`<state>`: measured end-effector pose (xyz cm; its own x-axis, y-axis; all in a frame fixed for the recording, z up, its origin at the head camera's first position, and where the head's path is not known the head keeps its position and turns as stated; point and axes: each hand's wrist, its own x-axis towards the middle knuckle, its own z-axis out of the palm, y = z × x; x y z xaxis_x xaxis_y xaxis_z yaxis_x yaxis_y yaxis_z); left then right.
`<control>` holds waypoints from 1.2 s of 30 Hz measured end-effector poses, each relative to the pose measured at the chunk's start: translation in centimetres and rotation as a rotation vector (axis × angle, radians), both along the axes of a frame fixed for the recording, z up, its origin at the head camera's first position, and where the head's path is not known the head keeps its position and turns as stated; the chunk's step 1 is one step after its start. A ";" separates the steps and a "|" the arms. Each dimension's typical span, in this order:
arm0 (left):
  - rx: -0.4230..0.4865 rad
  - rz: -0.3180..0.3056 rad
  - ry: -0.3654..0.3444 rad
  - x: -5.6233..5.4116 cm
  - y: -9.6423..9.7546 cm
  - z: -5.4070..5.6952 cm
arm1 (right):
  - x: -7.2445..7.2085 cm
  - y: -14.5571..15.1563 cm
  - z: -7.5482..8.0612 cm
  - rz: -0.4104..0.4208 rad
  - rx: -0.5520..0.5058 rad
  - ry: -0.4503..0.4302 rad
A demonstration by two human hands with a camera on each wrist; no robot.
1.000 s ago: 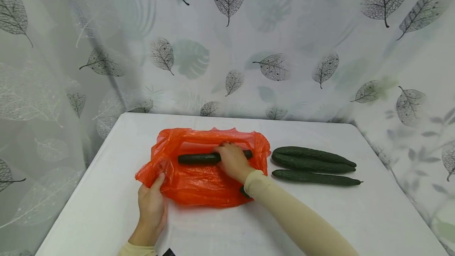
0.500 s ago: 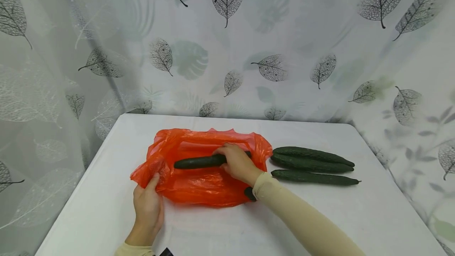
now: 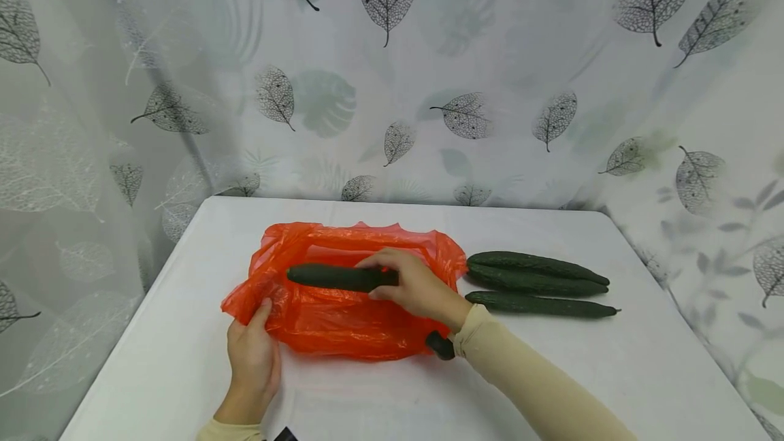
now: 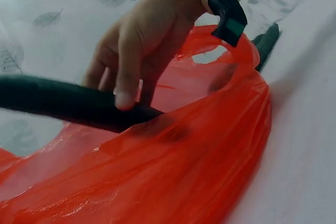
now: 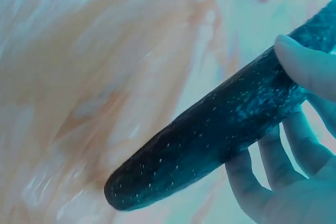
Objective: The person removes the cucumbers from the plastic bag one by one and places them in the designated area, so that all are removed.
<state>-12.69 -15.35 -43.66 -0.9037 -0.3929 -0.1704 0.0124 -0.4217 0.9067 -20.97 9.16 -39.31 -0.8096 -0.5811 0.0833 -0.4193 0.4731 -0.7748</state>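
Note:
A dark green cucumber (image 3: 327, 277) hangs over the open mouth of a red plastic bag (image 3: 343, 339), gripped near its right end by my right hand (image 3: 422, 290). In the right wrist view the thumb lies on one side of the cucumber (image 5: 178, 150) and the fingers curl round the other. My left hand (image 3: 252, 359) pinches the bag's left edge, thumb on top and the other fingers largely hidden underneath. In the left wrist view, the bag's near wall (image 4: 173, 166) overlaps the cucumber's lower end.
Right of the bag, three cucumbers (image 3: 539, 284) lie side by side on the white table (image 3: 367, 400). A small black camera mount (image 3: 439, 346) sits at the right wrist. Behind the table hangs a leaf-patterned curtain (image 3: 343, 141).
My right hand has raised the cucumber from within the bag, its left end shifting left and toward me. The left hand keeps hold of the bag's edge, moving slightly left.

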 end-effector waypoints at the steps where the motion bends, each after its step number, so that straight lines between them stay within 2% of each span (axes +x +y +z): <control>1: -0.005 -0.004 0.000 0.0 0.0 0.0 | 0.2 0.0 0.3 0.003 -0.031 -0.018; 7: -0.012 -0.014 0.005 0.0 0.1 0.1 | 1.3 0.1 2.6 0.010 -0.254 -0.126; 12: 0.008 0.006 0.014 0.0 0.3 0.1 | 2.3 0.5 4.3 0.006 -0.475 -0.220; 15: 0.031 0.029 0.021 0.1 0.2 0.1 | 2.7 1.1 5.3 -0.007 -0.553 -0.253; 19: 0.052 0.052 0.028 0.1 0.1 0.0 | 3.0 2.1 6.4 -0.033 -0.587 -0.273; 25: 0.057 0.053 0.029 0.1 0.0 0.0 | 3.7 3.3 7.7 -0.033 -0.654 -0.286; 36: 0.015 0.057 0.001 0.1 -0.1 -0.1 | 5.3 6.6 9.8 -0.061 -0.632 -0.158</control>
